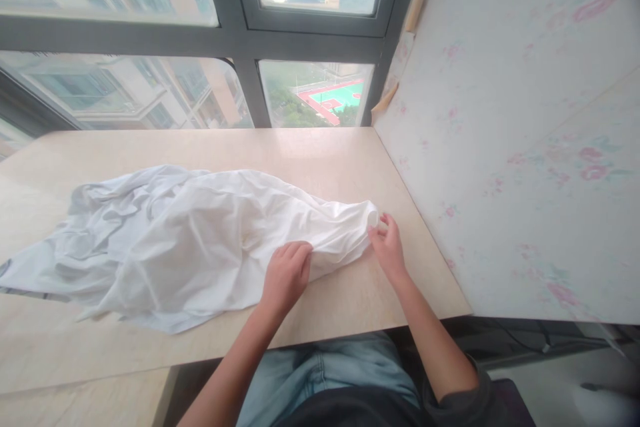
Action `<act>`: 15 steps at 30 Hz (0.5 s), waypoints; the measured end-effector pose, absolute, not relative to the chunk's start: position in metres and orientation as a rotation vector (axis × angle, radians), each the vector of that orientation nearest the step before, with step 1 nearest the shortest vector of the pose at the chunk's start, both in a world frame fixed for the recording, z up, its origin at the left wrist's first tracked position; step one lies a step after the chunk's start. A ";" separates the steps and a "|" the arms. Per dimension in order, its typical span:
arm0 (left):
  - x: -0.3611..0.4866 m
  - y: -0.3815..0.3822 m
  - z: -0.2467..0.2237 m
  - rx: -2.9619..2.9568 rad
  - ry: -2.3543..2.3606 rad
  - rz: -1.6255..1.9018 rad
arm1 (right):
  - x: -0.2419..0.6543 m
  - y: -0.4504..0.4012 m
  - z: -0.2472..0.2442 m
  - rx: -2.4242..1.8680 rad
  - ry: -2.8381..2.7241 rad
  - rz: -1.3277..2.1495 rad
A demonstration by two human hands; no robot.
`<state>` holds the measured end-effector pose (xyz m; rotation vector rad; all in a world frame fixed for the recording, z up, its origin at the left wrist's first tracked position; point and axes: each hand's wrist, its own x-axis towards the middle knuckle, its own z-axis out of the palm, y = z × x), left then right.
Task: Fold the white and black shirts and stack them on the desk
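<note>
A rumpled white cloth stretches across the pale wooden tabletop, tapering to a narrow folded end at the right. My left hand rests on its near edge, right of the middle, with the fingers curled down onto the fabric; the fingertips are partly hidden. At the narrow end, my right hand pinches the rim of the fabric, thumb on the near side and the other fingers bent just beyond it. The cloth's left part lies bunched in loose folds, with a dark mark at its far left tip.
The wooden tabletop runs up to the dark window frame at the back. A wall with flowered paper borders it on the right, its paper peeling near the window. Below the front edge are my legs in blue jeans.
</note>
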<state>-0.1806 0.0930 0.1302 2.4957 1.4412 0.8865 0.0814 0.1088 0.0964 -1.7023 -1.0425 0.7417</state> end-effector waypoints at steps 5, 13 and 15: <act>-0.201 0.105 0.152 2.064 1.697 1.192 | 0.087 0.112 0.110 -1.773 -1.236 0.742; -0.251 0.128 0.222 2.082 1.881 1.227 | 0.105 0.117 0.180 -1.475 -1.323 0.867; -0.258 0.130 0.243 2.132 1.859 1.251 | 0.108 0.119 0.209 -1.455 -1.352 0.809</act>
